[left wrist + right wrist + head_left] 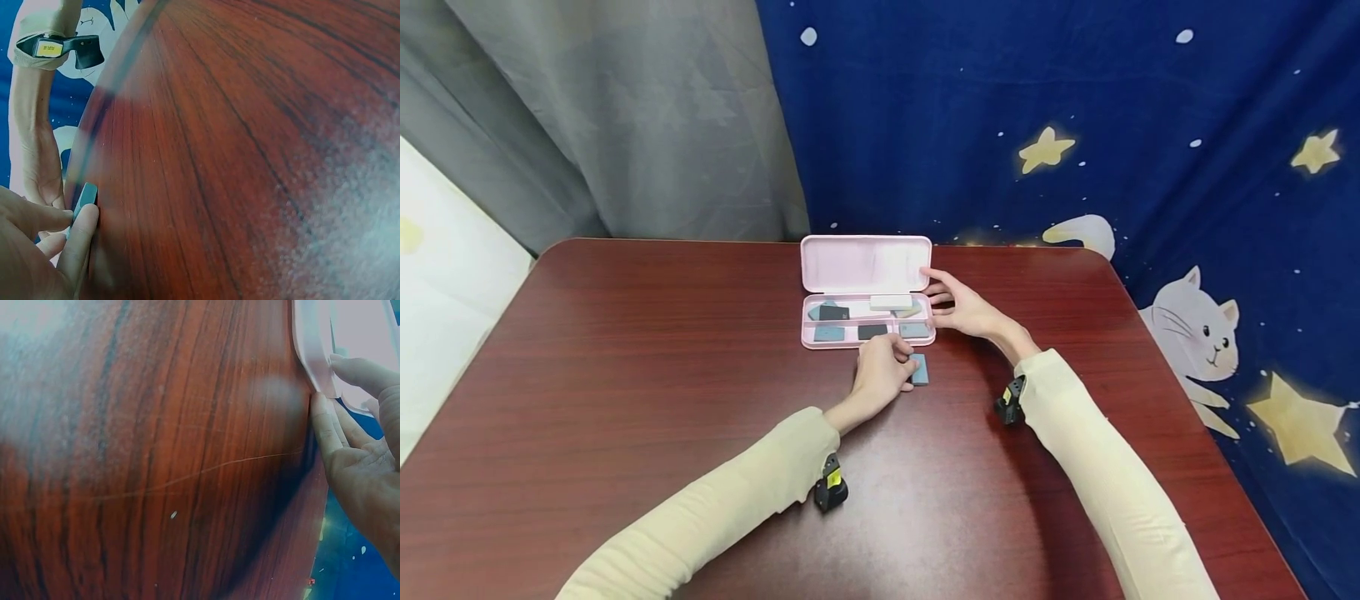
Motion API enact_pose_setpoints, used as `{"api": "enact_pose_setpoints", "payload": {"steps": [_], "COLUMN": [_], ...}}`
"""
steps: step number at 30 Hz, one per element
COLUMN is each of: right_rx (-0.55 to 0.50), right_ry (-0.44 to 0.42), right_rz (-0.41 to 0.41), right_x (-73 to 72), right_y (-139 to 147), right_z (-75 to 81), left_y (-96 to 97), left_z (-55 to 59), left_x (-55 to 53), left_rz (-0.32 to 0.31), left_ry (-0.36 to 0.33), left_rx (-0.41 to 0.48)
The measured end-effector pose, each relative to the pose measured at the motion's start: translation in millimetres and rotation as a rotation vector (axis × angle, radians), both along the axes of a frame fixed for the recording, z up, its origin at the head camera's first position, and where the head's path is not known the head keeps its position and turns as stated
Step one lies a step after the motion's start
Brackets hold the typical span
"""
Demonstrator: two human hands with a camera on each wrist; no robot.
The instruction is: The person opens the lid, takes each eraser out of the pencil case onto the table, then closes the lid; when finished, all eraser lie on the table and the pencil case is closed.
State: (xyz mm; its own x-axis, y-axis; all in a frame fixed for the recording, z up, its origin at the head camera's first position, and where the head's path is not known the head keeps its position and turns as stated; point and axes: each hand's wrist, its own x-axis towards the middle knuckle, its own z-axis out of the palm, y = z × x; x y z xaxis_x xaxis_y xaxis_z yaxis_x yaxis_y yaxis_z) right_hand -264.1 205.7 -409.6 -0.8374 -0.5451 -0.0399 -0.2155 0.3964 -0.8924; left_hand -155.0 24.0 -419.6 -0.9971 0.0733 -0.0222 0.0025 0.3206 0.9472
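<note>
In the head view an open pink pencil case (867, 263) lies on the table with its lid tipped back. Its compartments hold blue-grey blocks such as this one (829, 333), dark blocks (872, 331) and a white block (891, 302), perhaps erasers. My left hand (882, 372) is in front of the case and pinches a flat blue block (921, 370) between thumb and fingers; the left wrist view shows that block (88, 194) edge-on. At the case's right end, my right hand (964, 310) touches the side and lid with outstretched fingers (325, 422).
The brown wooden table (662, 375) extends around the case. Close behind its far edge hang a grey curtain (647, 117) and a blue curtain (962, 108) with stars and a cat. A black wrist camera (831, 485) sits at the left cuff, another (1011, 402) at the right.
</note>
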Motion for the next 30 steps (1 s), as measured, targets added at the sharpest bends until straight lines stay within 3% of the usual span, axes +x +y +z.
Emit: {"api": "enact_pose_setpoints", "payload": {"steps": [4,11,22,30], "right_rx": [-0.016,-0.028,-0.027,-0.038], "right_ry": [-0.018,-0.036,-0.033,-0.030], "right_rz": [0.007,0.023,0.026,0.023], "right_x": [2.1,15.7,17.7,9.2], "right_y": [-1.9,-8.0,-9.5,-6.0], "right_z": [5.2,28.0,30.6,17.4], "left_y": [0.0,-3.6,-25.2,-52.9], "left_z": [-0.6,0.4,-2.2,5.9], "left_x": [1.0,0.0,-2.6,-9.0], "left_rz": [0.000,-0.018,-0.044,-0.019], "left_ry": [0.010,-0.007,-0.119,-0.109], "left_rx": [-0.005,0.015,0.315,0.404]}}
